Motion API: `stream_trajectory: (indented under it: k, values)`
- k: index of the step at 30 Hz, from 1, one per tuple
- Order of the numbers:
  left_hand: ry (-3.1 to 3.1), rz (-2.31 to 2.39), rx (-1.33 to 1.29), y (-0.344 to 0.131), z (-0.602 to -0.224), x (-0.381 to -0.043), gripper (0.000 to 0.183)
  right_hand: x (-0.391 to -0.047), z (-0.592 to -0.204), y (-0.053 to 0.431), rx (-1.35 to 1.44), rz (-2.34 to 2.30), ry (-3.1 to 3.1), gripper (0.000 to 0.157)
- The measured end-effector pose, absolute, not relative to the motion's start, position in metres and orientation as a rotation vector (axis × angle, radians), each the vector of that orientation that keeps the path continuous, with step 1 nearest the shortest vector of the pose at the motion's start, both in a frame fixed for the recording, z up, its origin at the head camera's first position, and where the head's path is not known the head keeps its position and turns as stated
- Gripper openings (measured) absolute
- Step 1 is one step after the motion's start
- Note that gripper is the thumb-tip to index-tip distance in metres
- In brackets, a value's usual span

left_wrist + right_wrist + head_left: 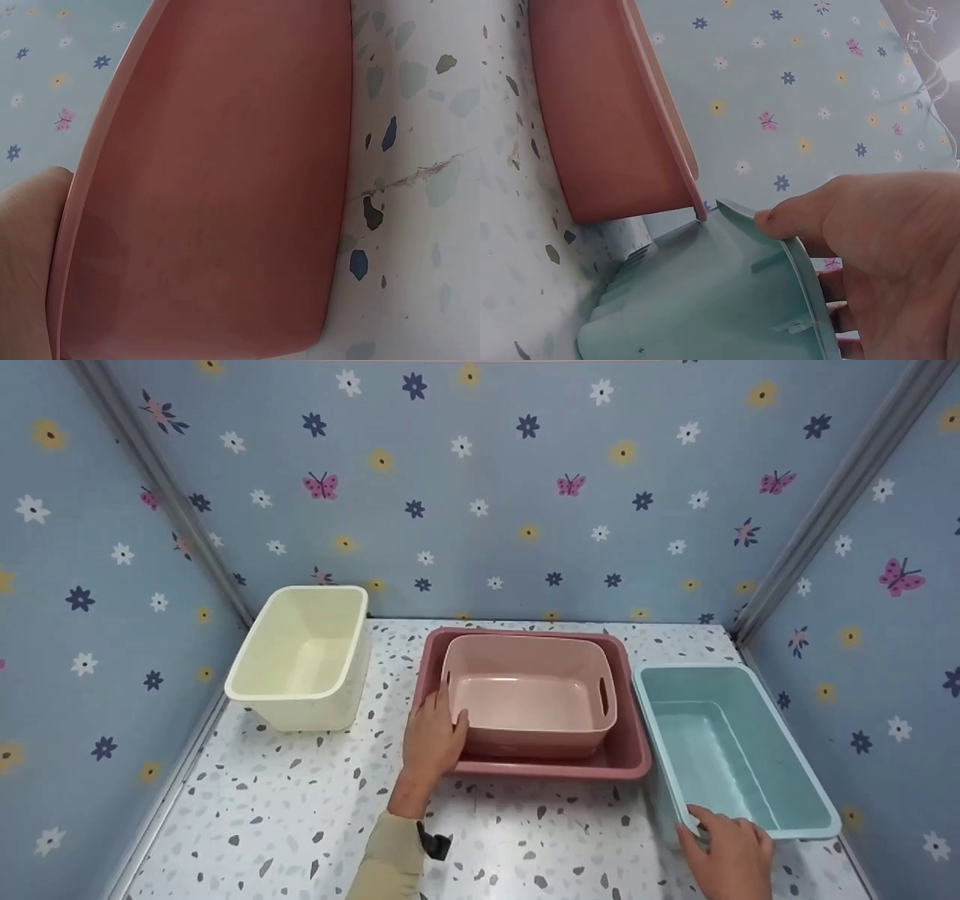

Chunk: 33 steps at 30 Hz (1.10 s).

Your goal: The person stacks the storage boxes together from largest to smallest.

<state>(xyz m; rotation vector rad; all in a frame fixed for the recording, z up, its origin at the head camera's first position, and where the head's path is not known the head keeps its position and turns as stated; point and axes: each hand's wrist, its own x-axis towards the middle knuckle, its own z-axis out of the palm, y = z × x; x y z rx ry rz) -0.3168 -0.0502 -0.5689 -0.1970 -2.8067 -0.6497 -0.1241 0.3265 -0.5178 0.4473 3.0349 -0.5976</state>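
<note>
A light pink basket (525, 701) with handle holes sits inside a larger dark pink bin (540, 769) in the middle. My left hand (433, 735) is at the basket's left wall, its thumb over the rim and its fingers on the outer side. In the left wrist view the dark pink bin's outer wall (217, 195) fills the middle, and the fingertips are hidden. At the right stands a teal bin (757, 742). My right hand (727, 851) grips its near rim, thumb on one side and fingers curled over, as the right wrist view shows.
A cream bin (296, 712) stands at the back left. The speckled white tabletop (300, 802) is bounded by flower-patterned panels (495, 525) at the back and both sides. The teal bin sits close beside the dark pink bin.
</note>
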Motion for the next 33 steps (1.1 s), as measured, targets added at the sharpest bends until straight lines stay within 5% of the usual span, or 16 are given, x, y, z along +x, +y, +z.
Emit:
stream_trajectory:
  k: [8,15,24,33]
  values:
    - [-2.686,-0.472,-0.241,-0.042,-0.566,-0.312,0.050,-0.111,-0.529,0.325,0.511,-0.700,3.183,0.033]
    - [-2.668,-0.502,-0.380,-0.013,-0.536,-0.312,0.040,-0.112,-0.548,0.316,0.904,-0.994,3.566,0.016]
    - [-2.742,-0.601,-0.649,0.054,-0.495,-0.321,0.036,-0.114,-0.554,0.313,1.821,-1.716,2.687,0.087]
    - [-2.975,-0.585,-0.858,0.133,-0.450,-0.331,0.041,-0.120,-0.552,0.322,1.854,-2.029,2.325,0.091]
